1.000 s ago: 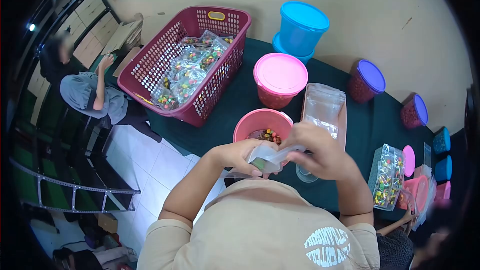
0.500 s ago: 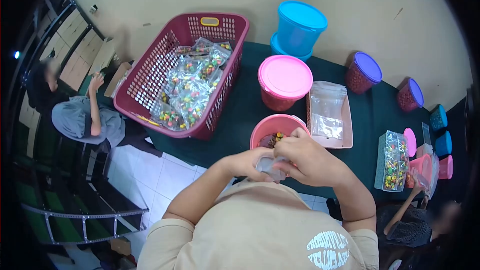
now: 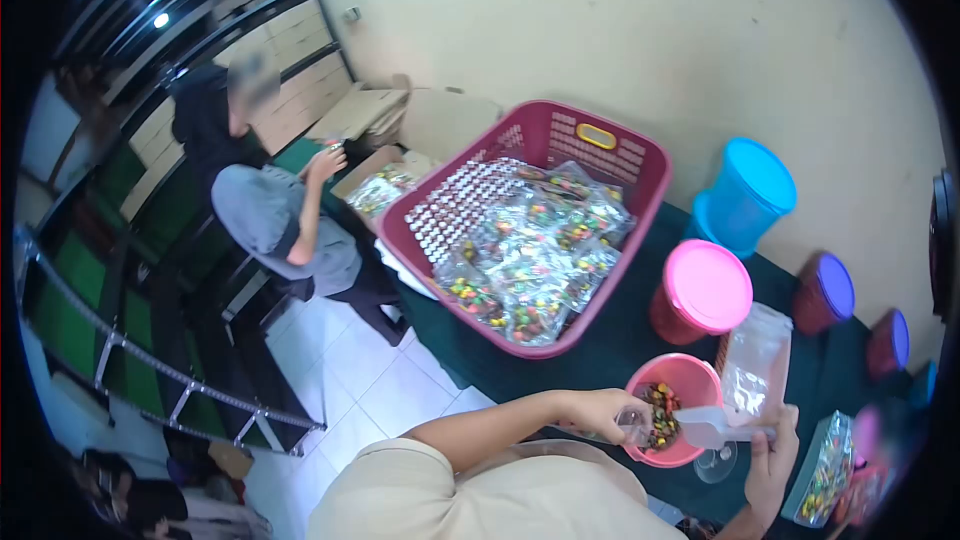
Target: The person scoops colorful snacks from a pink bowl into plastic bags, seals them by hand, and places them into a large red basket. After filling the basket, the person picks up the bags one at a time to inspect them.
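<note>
My left hand [image 3: 604, 414] pinches a small clear plastic bag [image 3: 632, 425] at the left rim of a pink bucket [image 3: 676, 368]. Multicoloured small pieces [image 3: 660, 414] lie inside the bucket. To its right, my right hand [image 3: 770, 460] grips the handle of a translucent white scoop [image 3: 703, 427], whose head is over the bucket's right side. A clear round object [image 3: 716, 463] shows just below the bucket, partly hidden. Behind the bucket, a tray [image 3: 776, 380] bears clear empty bags [image 3: 752, 345].
A maroon basket [image 3: 650, 175] full of filled bags stands behind and left. Nearby are a pink-lidded tub [image 3: 708, 286], blue tubs [image 3: 752, 185] and purple-lidded tubs [image 3: 826, 290]. One person [image 3: 290, 215] stands at the left; blurred hands show at the far right.
The view has swung left. My hands, earlier close together in front of the bucket, are now apart, and the scoop has come into sight in my right hand.
</note>
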`<state>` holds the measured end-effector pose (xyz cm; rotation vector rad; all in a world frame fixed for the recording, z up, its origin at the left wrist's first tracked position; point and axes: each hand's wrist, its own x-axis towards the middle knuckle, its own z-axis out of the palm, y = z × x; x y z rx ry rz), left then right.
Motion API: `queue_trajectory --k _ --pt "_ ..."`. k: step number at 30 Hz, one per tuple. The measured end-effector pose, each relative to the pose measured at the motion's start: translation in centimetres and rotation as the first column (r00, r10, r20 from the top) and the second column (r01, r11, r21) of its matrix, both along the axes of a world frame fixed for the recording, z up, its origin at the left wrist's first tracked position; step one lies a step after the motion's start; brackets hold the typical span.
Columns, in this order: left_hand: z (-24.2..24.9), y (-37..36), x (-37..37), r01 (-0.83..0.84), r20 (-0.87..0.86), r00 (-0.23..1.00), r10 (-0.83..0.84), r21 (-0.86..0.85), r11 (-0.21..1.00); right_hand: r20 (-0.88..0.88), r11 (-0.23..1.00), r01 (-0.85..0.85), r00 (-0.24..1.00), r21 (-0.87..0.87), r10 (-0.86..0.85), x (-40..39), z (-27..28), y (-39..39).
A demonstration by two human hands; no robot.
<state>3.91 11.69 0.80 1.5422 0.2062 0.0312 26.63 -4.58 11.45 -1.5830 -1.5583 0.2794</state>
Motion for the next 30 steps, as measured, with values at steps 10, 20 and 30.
queue_trajectory --k 10,20,30 --pt "-6.3 -0.2 1.9 -0.564 -0.167 0.734 0.658 0.389 0.728 0.201 0.875 0.202 0.972 -0.440 -0.124 -0.2 -9.0 0.5" --pt "-6.0 -3.7 3.7 -0.669 0.017 0.620 0.785 0.534 0.517 0.211 0.858 0.085 0.977 -0.506 0.028 2.0 -13.8 1.6" --pt "-2.7 -8.3 6.7 -0.630 0.075 0.698 0.712 0.537 0.561 0.113 0.905 -0.232 0.951 -0.356 0.289 1.5 -19.6 1.0"
